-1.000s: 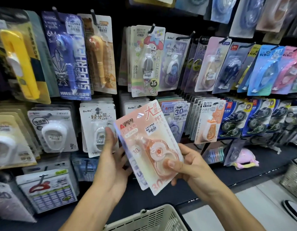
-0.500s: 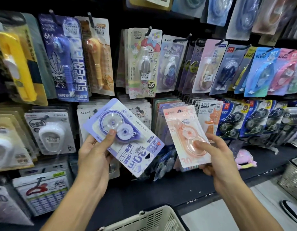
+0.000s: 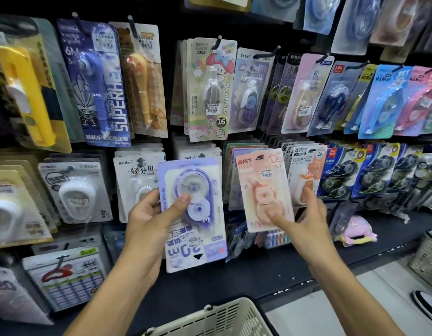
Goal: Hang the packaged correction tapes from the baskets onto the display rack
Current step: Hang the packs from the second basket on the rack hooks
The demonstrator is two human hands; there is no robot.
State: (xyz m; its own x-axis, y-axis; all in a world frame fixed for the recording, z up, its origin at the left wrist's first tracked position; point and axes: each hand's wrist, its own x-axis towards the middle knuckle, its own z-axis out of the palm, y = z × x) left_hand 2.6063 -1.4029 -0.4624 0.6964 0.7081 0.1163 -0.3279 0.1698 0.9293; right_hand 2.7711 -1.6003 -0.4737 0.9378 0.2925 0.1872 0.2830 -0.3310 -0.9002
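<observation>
Left hand: the purple pack (image 3: pixel 194 214) is gripped by the left hand (image 3: pixel 147 221), thumb on the clear blister, fingers behind the card.
Purple pack: a lilac card with a clear plastic blister over a two-reel correction tape; it is held upside down, its print inverted, in front of the lower row of the display rack (image 3: pixel 270 270).
Right hand: the pink pack (image 3: pixel 263 190) is held by the right hand (image 3: pixel 304 224), thumb pressed on the blister, fingers at its right edge.
Pink pack: a salmon card marked "PET" with large characters, a white barcode sticker and a rounded clear blister; its top lies level with the lower row hooks, among the hanging packs there. Whether it sits on a hook cannot be told.
Upper row, readable print: "SUPERHERO" is read on a blue card (image 3: pixel 98 83); "MY MELODY" and "16" on a pastel card (image 3: pixel 210 90); "BoBo" on the card beside it.
Lower row, readable print: "BoBo" is read on a white card (image 3: pixel 135 170); "X-940D" and "20" on a card right of the pink pack.
Basket: a cream plastic lattice basket (image 3: pixel 224 318) is seen at the bottom edge of the view; its contents are out of view.
Second basket: a wire mesh basket (image 3: pixel 425 258) stands at the right edge.
</observation>
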